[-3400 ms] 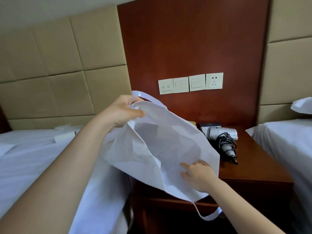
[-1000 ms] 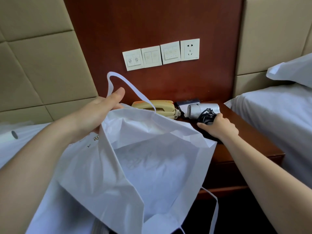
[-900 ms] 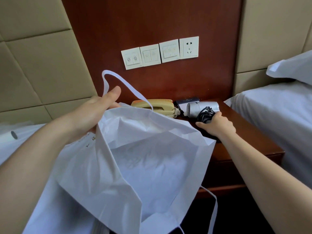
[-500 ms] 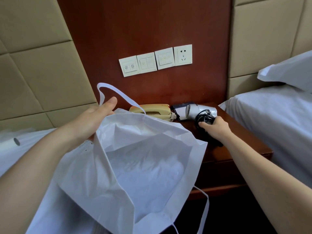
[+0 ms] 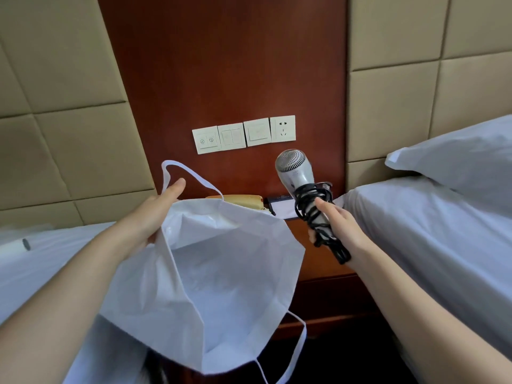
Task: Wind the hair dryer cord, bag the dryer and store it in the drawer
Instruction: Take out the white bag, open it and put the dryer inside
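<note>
My left hand (image 5: 159,214) grips the left rim of a white fabric bag (image 5: 221,273) and holds its mouth wide. My right hand (image 5: 336,227) is closed around the handle of a silver hair dryer (image 5: 295,170), held upright in the air just right of the bag's mouth. Its black cord (image 5: 313,206) is wound tightly around the handle, and the plug end sticks out below my fist. The wooden nightstand (image 5: 318,261) stands behind and below the bag; its drawer front is mostly hidden.
A beige telephone (image 5: 243,202) and a dark notepad holder (image 5: 279,205) sit at the back of the nightstand. Wall switches and a socket (image 5: 282,128) are above. White beds flank it, the right one (image 5: 429,236) with a pillow (image 5: 457,159).
My right hand has lifted the dryer off the nightstand and raised it upright beside the bag. My left hand keeps the bag held apart.
</note>
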`<state>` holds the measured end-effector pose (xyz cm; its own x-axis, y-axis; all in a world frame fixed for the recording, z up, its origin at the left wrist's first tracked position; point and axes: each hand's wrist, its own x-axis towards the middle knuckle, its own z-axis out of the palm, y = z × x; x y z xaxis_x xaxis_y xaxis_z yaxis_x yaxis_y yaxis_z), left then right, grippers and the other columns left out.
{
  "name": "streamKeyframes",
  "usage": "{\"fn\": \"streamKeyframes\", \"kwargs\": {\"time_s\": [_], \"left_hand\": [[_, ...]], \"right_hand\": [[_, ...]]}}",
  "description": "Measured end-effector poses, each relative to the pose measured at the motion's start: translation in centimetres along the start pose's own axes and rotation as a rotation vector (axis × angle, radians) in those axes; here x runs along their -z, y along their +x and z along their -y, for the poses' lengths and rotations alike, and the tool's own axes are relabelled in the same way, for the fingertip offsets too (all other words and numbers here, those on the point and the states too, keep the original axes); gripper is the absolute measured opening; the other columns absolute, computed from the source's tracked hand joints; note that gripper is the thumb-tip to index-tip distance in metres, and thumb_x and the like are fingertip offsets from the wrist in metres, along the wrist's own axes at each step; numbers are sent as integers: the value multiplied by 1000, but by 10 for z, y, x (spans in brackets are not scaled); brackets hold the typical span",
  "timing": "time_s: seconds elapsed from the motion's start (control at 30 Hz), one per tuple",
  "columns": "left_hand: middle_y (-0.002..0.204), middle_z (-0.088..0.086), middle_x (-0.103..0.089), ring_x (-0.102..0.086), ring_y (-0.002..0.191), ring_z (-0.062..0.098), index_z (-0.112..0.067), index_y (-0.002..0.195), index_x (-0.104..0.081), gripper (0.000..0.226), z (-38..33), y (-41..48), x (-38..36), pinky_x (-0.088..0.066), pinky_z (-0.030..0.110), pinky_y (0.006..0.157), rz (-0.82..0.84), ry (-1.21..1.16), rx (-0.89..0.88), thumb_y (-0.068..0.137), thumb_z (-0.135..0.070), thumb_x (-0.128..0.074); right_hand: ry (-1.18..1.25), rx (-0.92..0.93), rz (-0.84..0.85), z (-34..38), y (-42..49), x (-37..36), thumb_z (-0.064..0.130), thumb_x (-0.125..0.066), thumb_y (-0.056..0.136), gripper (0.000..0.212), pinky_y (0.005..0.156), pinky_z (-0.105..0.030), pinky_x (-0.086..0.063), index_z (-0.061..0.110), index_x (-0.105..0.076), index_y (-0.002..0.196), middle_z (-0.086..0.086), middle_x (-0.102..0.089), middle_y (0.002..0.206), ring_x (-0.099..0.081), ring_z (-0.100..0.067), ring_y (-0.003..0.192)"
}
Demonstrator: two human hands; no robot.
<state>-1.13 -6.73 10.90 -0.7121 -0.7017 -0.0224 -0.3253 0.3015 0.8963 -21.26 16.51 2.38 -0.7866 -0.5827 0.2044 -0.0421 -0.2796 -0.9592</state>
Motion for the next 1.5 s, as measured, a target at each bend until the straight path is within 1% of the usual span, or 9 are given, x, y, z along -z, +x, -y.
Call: {"fn": "streamKeyframes", "kwargs": {"time_s": [0.17, 0.33, 0.6, 0.77, 0.9, 1.0, 1.1, 1.23, 1.5], "left_hand": [[138, 4, -54, -55, 121, 23, -24, 145, -37, 89, -17, -7, 0, -37, 43, 108, -7, -145, 27, 74, -76, -49], [135, 5, -56, -56, 119, 23, -20, 141, -42, 89, -28, -12, -6, -37, 45, 109, -33, -167, 26, 73, -76, -50], [150, 3, -40, -43, 133, 23, -23, 148, -28, 89, -27, -6, -18, -29, 49, 113, -62, -90, 59, 79, -77, -41], [123, 3, -64, -60, 110, 25, -25, 140, -43, 97, -30, 3, -21, -43, 43, 100, -67, -106, 53, 64, -84, -38], [110, 2, -67, -64, 100, 23, -28, 130, -49, 100, -36, 3, -27, -48, 34, 84, -11, -53, 42, 50, -88, -51], [92, -8, -58, -52, 81, 9, -30, 113, -50, 54, -45, -7, -36, -40, 27, 71, 80, -16, -41, 76, -68, -57], [112, 3, -69, -64, 102, 19, -19, 123, -61, 68, -52, -18, -42, -48, 37, 94, 183, 84, -102, 73, -67, -56], [113, 4, -71, -65, 107, 22, -23, 113, -70, 72, -68, -42, -54, -46, 42, 101, 266, 178, -207, 67, -72, -46], [105, 2, -75, -70, 99, 18, -28, 95, -77, 61, -95, -81, -71, -53, 28, 87, 464, 161, -326, 72, -69, -38]], "right_hand": [[62, 49, 179, 11, -21, 2, 32, -53, 90, 27, 45, -26, -43, 6, -58, 89, -15, -55, 52, -52, -23, 45], [114, 9, 490, 20, -25, 14, 55, -76, 60, 66, 42, -22, -41, 1, -51, 91, -12, -53, 49, -48, -19, 39], [26, 29, 799, 27, -35, 18, 47, -74, 67, 60, 45, -22, -40, -1, -51, 94, -7, -56, 56, -48, -19, 41], [103, -25, 902, 29, -34, 13, 40, -76, 69, 71, 44, -20, -42, -16, -46, 100, -11, -56, 59, -51, -19, 40], [52, -46, 872, 30, -34, 18, 34, -73, 71, 54, 43, -22, -43, -3, -56, 108, -17, -54, 72, -51, -18, 42], [-48, -116, 791, 24, -33, 21, 28, -67, 71, 56, 43, -24, -42, -1, -54, 117, -19, -52, 77, -51, -19, 44], [-139, -149, 716, 16, -33, 15, 28, -67, 68, 55, 42, -23, -42, 3, -58, 117, -17, -57, 76, -52, -18, 45], [-206, -204, 644, 10, -34, 3, 33, -66, 66, 48, 41, -23, -38, 0, -57, 100, -12, -60, 67, -50, -20, 43], [-144, -342, 396, -16, -32, -38, 20, -63, 82, 23, 34, -21, -34, -2, -57, 85, -12, -58, 55, -49, -19, 35]]}}
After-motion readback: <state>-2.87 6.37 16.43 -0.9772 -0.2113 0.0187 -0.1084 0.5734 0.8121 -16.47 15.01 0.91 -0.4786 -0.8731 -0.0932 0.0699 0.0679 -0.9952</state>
